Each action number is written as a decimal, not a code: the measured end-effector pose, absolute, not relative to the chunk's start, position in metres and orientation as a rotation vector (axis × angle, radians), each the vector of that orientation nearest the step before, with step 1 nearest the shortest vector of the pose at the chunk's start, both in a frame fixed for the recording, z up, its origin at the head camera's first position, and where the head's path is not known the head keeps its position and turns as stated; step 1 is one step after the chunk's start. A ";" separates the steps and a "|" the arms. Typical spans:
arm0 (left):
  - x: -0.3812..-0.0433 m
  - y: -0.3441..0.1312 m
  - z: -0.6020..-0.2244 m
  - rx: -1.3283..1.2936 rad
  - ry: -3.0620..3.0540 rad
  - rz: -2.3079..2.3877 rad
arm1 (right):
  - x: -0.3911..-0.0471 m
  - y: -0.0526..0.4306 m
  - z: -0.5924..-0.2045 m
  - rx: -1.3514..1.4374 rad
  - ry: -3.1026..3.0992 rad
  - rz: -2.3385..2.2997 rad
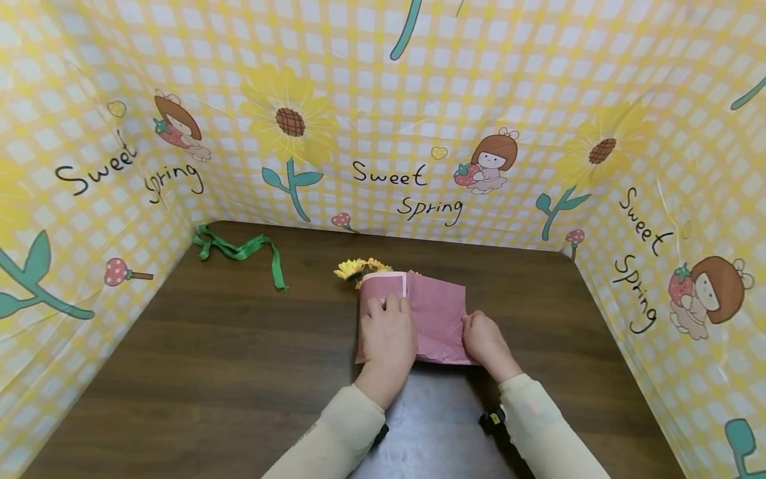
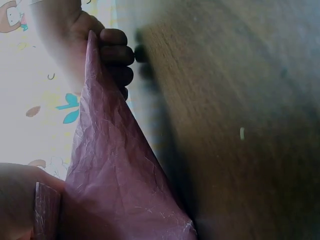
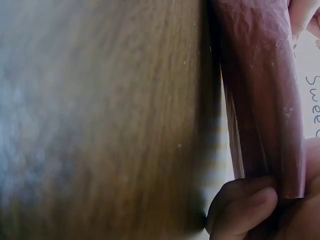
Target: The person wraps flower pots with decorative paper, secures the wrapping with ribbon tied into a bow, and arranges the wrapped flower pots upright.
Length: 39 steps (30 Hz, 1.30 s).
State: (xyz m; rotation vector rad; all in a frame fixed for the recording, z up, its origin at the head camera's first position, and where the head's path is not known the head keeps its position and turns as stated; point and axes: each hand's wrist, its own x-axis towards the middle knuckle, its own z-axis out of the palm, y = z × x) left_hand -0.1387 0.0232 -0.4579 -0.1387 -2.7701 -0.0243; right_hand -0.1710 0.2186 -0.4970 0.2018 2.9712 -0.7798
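A sheet of pink wrapping paper (image 1: pixel 439 319) stands folded over in the middle of the table, its left flap showing a white-edged border. Yellow artificial-looking sunflowers (image 1: pixel 350 269) poke out behind its upper left edge; their stems are hidden. My left hand (image 1: pixel 390 332) holds the folded left part, fingers bent over its front, thumb out of sight. At the lower right corner, my right hand (image 1: pixel 486 340) pinches the paper's edge. The left wrist view shows the right hand's curled fingers (image 2: pixel 116 55) at the stretched, creased corner. In the right wrist view the paper (image 3: pixel 265 100) curves upward from my fingers.
A crumpled green ribbon (image 1: pixel 239 249) lies at the table's far left. The brown wooden table (image 1: pixel 239 372) is enclosed on the back and both sides by a yellow checked cloth (image 1: pixel 371 133) with printed flowers and figures. Dark straps (image 1: pixel 492 420) show by the wrists.
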 end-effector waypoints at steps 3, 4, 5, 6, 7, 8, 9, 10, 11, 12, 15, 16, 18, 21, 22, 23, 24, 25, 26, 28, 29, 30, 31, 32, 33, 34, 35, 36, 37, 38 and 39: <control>-0.139 0.024 -0.459 -0.147 -2.780 0.014 | -0.171 0.218 -0.497 0.204 2.974 -0.776; -0.139 0.025 -0.459 -0.147 -2.778 0.023 | -0.171 0.218 -0.498 0.204 2.976 -0.775; -0.139 0.025 -0.460 -0.147 -2.776 0.033 | -0.172 0.218 -0.498 0.205 2.977 -0.776; -0.139 0.025 -0.461 -0.146 -2.773 0.044 | -0.172 0.218 -0.498 0.205 2.981 -0.776; -0.139 0.025 -0.462 -0.144 -2.766 0.055 | -0.172 0.219 -0.499 0.207 2.985 -0.779; -0.139 0.025 -0.462 -0.141 -2.761 0.064 | -0.173 0.219 -0.499 0.204 2.993 -0.787; -0.140 0.025 -0.463 -0.136 -2.755 0.072 | -0.173 0.219 -0.500 0.205 3.002 -0.797; -0.140 0.026 -0.464 -0.131 -2.751 0.078 | -0.174 0.220 -0.501 0.205 3.011 -0.807; -0.140 0.026 -0.464 -0.126 -2.746 0.082 | -0.174 0.220 -0.502 0.205 3.021 -0.818; -0.140 0.027 -0.465 -0.120 -2.745 0.092 | -0.174 0.220 -0.502 0.205 3.032 -0.831; -0.139 0.028 -0.466 -0.108 -2.737 0.116 | -0.174 0.218 -0.502 0.201 3.062 -0.864; -0.139 0.029 -0.467 -0.104 -2.733 0.119 | -0.174 0.217 -0.501 0.195 3.071 -0.872; -0.138 0.029 -0.467 -0.096 -2.728 0.133 | -0.173 0.216 -0.498 0.185 3.083 -0.897; -0.137 0.029 -0.467 -0.091 -2.721 0.133 | -0.172 0.214 -0.493 0.173 3.108 -0.945; -0.138 0.029 -0.467 -0.092 -2.721 0.135 | -0.171 0.213 -0.492 0.166 3.119 -0.961; -0.138 0.029 -0.468 -0.095 -2.719 0.140 | -0.171 0.212 -0.490 0.165 3.127 -0.978; -0.138 0.029 -0.468 -0.099 -2.719 0.145 | -0.171 0.212 -0.489 0.160 3.137 -0.992; -0.138 0.030 -0.468 -0.104 -2.718 0.151 | -0.170 0.211 -0.488 0.155 3.146 -1.004; -0.138 0.030 -0.468 -0.109 -2.719 0.157 | -0.170 0.211 -0.486 0.146 3.154 -1.016; -0.138 0.030 -0.468 -0.116 -2.720 0.176 | -0.170 0.211 -0.484 0.134 3.162 -1.040; -0.138 0.030 -0.468 -0.118 -2.720 0.183 | -0.170 0.210 -0.483 0.130 3.163 -1.053; -0.138 0.030 -0.468 -0.120 -2.720 0.187 | -0.169 0.210 -0.483 0.125 3.164 -1.066; -0.138 0.030 -0.468 -0.122 -2.720 0.190 | -0.169 0.210 -0.482 0.121 3.164 -1.079; -0.138 0.030 -0.468 -0.126 -2.720 0.193 | -0.169 0.209 -0.481 0.120 3.164 -1.095; -0.138 0.030 -0.468 -0.130 -2.718 0.198 | -0.168 0.209 -0.480 0.117 3.166 -1.110; -0.138 0.030 -0.468 -0.133 -2.716 0.199 | -0.168 0.208 -0.480 0.110 3.168 -1.124; -0.138 0.030 -0.468 -0.134 -2.713 0.199 | -0.167 0.208 -0.479 0.106 3.170 -1.131; -0.138 0.030 -0.467 -0.137 -2.710 0.199 | -0.167 0.208 -0.478 0.101 3.173 -1.139; -0.139 0.030 -0.468 -0.140 -2.707 0.201 | -0.167 0.207 -0.478 0.097 3.175 -1.148; -0.138 0.030 -0.468 -0.148 -2.709 0.210 | -0.166 0.207 -0.477 0.093 3.177 -1.157; -0.138 0.029 -0.468 -0.159 -2.710 0.224 | -0.166 0.207 -0.476 0.086 3.180 -1.164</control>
